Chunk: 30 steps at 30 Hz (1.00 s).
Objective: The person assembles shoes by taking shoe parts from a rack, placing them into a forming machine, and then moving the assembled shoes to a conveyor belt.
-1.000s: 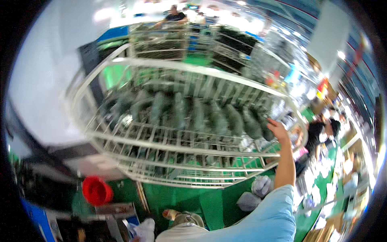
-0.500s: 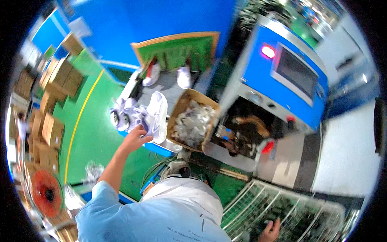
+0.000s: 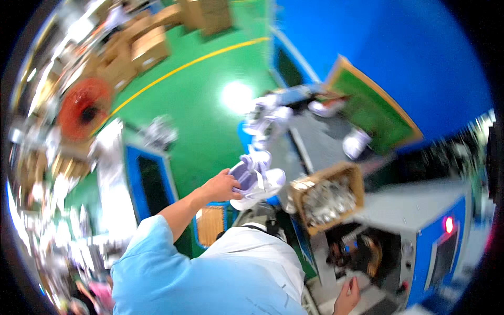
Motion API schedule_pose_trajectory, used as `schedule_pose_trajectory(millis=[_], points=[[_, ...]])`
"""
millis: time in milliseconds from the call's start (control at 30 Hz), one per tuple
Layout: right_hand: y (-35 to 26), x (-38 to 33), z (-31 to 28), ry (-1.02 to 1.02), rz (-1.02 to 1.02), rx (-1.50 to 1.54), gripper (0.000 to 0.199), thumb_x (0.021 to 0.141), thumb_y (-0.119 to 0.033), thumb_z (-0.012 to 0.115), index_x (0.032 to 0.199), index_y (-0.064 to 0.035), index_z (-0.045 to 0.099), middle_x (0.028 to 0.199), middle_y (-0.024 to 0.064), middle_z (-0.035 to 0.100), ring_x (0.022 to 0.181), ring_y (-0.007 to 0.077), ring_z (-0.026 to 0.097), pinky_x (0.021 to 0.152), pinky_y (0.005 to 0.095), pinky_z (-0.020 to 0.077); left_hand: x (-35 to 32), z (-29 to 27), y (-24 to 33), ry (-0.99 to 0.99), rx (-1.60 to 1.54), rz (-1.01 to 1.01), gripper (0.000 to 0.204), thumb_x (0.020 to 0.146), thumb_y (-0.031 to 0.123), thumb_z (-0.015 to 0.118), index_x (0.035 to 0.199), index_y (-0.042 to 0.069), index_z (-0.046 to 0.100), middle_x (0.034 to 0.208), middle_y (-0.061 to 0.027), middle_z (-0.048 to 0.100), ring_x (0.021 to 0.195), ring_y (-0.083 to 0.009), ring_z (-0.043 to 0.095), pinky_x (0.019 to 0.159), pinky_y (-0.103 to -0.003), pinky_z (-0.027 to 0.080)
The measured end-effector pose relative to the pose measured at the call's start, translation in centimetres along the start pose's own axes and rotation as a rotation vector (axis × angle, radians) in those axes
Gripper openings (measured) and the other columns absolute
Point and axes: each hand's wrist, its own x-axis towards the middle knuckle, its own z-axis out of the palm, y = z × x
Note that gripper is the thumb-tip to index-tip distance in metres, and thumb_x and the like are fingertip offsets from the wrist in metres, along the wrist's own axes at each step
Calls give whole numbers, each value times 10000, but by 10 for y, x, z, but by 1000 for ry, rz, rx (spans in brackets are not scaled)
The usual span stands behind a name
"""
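Observation:
My left hand point(image 3: 223, 187) grips a white and lavender sneaker point(image 3: 268, 184) by the collar at its heel end, the fingers closed round the edge. Just beyond it, more white and lavender sneakers point(image 3: 270, 115) stand in a row on the edge of a grey work surface point(image 3: 315, 136). My right hand point(image 3: 347, 297) is low at the right, in front of the blue and grey machine. Its fingers are loosely bent and slightly apart, with nothing visible in them.
A cardboard box point(image 3: 358, 191) of crumpled pale material stands beside the machine point(image 3: 441, 231) with a red light. Two white shoes rest near a green board point(image 3: 373, 105). A red fan point(image 3: 86, 107) and cardboard cartons point(image 3: 149, 47) are at the far left, past a yellow floor line.
My view has swung to the left. My left hand has drawn the sneaker away from the others toward my body and tilted it. My right hand no longer hovers over the wire basket.

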Motion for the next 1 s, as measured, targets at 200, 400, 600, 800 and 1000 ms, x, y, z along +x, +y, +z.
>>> schedule_pose_trajectory(millis=[200,400,600,800,1000], points=[[-72,27,5,-185,-339,-247,401,963,-313,564,1242,-30,622,1198,201,636,1093,358,602,939,403,464,-224,10,-88,17,148,-519,442,789,518,617,984,144,748,1037,-129,699,1145,-362,546,1106,-440,321],[-55,66,40,-297,-663,-194,383,934,-253,617,1240,-23,620,1208,209,631,1104,351,601,926,391,473,-473,66,-185,716,607,-1510,242,793,251,581,931,78,681,1009,-157,659,937,-316,631,838,-440,500],[-117,80,17,116,-812,-152,378,965,-133,556,1311,18,550,1313,214,565,1253,334,522,959,401,483,-258,36,-144,1132,94,-1243,240,888,220,547,993,16,617,988,-202,648,902,-383,628,815,-455,498],[-169,134,-48,1034,-714,-207,393,1022,-135,415,1350,77,460,1387,239,484,1320,362,436,1096,484,324,95,41,20,232,-51,240,407,848,199,649,1230,75,585,1209,-171,617,1141,-352,574,955,-427,480],[-129,167,-38,1225,-620,-684,477,998,-270,376,1303,81,484,1356,254,505,1254,399,486,1031,482,342,390,0,65,127,43,187,612,812,238,668,1370,97,460,1328,-176,542,1196,-373,532,1016,-440,439]])
